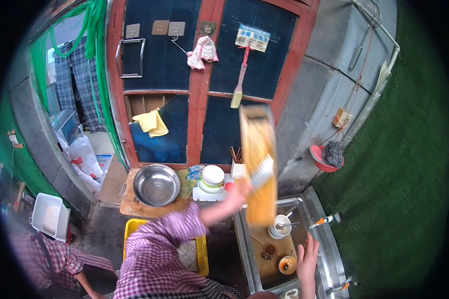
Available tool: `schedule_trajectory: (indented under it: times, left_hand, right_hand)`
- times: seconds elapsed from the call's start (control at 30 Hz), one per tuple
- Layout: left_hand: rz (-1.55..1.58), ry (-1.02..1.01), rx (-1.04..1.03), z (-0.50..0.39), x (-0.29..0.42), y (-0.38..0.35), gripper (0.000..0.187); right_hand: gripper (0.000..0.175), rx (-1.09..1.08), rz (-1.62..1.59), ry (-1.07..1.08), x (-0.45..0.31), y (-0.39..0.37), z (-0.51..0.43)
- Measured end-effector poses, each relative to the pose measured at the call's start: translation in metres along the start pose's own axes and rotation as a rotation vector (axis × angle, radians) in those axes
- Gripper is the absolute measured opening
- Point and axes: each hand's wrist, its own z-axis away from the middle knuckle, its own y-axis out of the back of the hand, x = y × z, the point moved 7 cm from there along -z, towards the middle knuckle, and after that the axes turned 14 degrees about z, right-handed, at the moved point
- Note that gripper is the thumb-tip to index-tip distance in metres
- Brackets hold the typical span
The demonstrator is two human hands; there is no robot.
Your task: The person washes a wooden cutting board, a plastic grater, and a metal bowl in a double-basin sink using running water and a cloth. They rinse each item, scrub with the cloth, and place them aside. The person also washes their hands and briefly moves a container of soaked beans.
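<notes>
My left hand (242, 191), in a purple gingham sleeve, grips the left edge of a long wooden board (261, 202). A pale toothed strip (261, 172) lies slantwise across it, like a slicer's blade, but motion blur hides the detail. The board stands lengthwise above the left part of a steel sink (252, 276). My right hand (308, 256) is over the sink's right rim, fingers apart and holding nothing. Brownish water fills the basin. In it are stacked white bowls (278, 230) with spoons, a small bowl (287, 264) with orange residue, and a ladle-like utensil (266, 255).
Two taps (324, 220) (342, 284) jut from the sink's right side. A steel basin (156, 185) and stacked bowls (212, 177) stand on a wooden surface, above a yellow crate (203, 258). Another person (56, 258) is at lower left. A red bowl (319, 159) hangs right.
</notes>
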Motion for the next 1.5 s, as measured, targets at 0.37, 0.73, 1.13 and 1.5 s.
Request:
schedule_trajectory:
  times: [0.37,0.73,1.13,1.5]
  left_hand:
    - [-0.712,-0.012,0.592,-0.238,0.157,0.355,0.031]
    - [-0.954,-0.459,1.035,-0.169,0.102,0.334,0.061]
    - [0.016,0.399,-0.444,0.113,-0.206,-0.135,0.025]
    - [0.085,1.066,-1.406,0.447,-0.161,-0.391,0.019]
  right_hand:
    - [0.010,-0.307,0.122,-0.016,0.027,-0.081,0.029]
    - [0.031,-0.345,0.135,-0.145,0.090,-0.084,0.108]
    - [0.030,-0.610,0.414,-1.224,0.303,-0.118,0.452]
    - [0.019,-0.315,0.176,-1.062,0.405,-0.204,0.452]
